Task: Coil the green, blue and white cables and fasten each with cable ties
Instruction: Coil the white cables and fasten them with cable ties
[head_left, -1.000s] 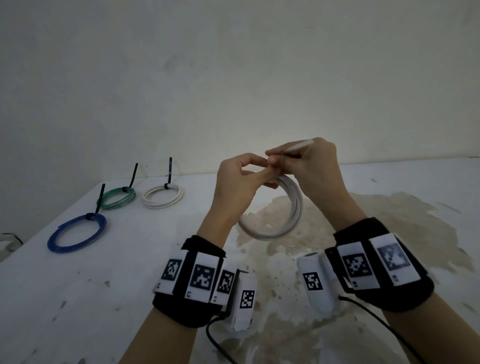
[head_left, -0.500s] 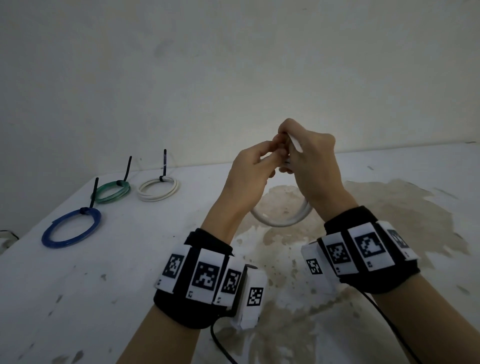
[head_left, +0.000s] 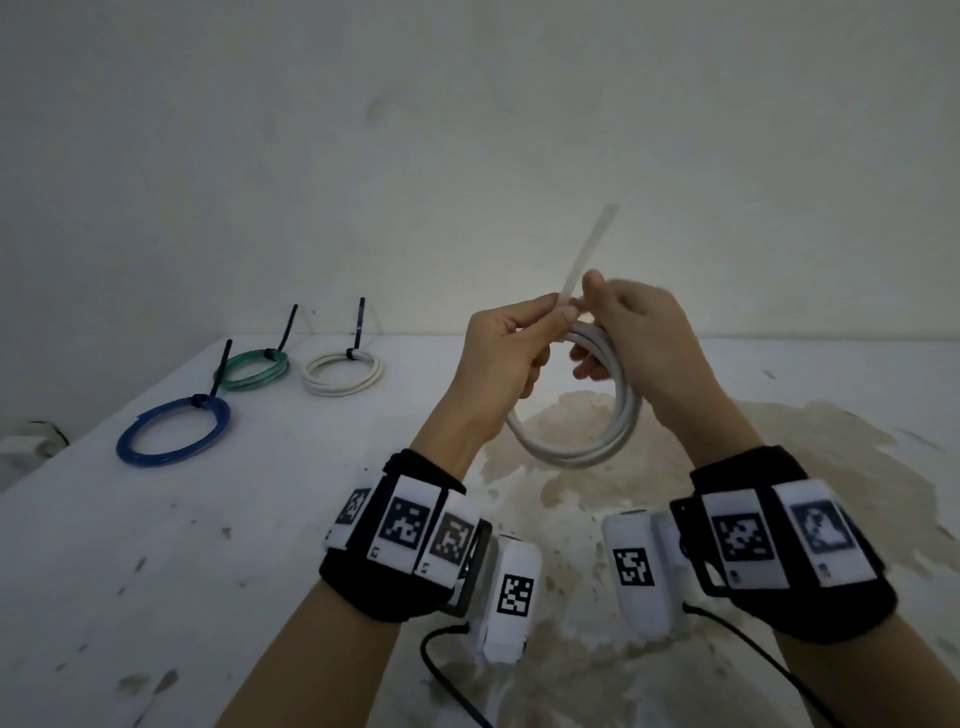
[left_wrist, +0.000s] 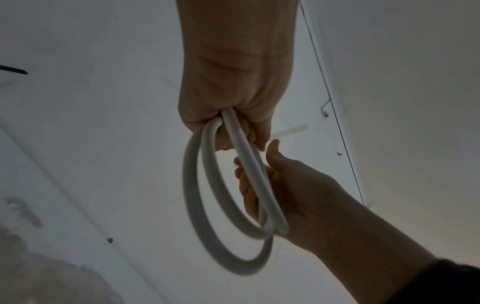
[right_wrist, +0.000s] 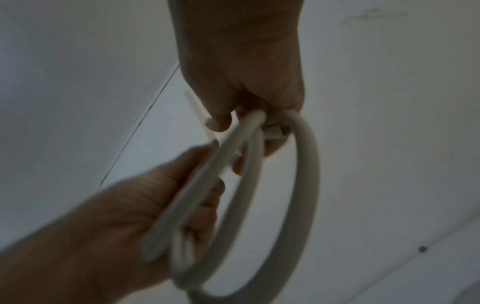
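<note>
No text can be read; the wristbands (head_left: 410, 535) carry only black-and-white square code markers, without words.

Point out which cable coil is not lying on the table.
The white coil held up between the left hand and right hand. The blue coil, green coil and other white coil lie tied on the table.

Both hands (right_wrist: 241, 82) on white cable coil (right_wrist: 298, 185).

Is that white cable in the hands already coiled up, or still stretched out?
Coiled. The white cable hangs in round loops between the left hand and right hand, with a pale cable tie sticking up. Whether it is fastened, I cannot tell.
</note>
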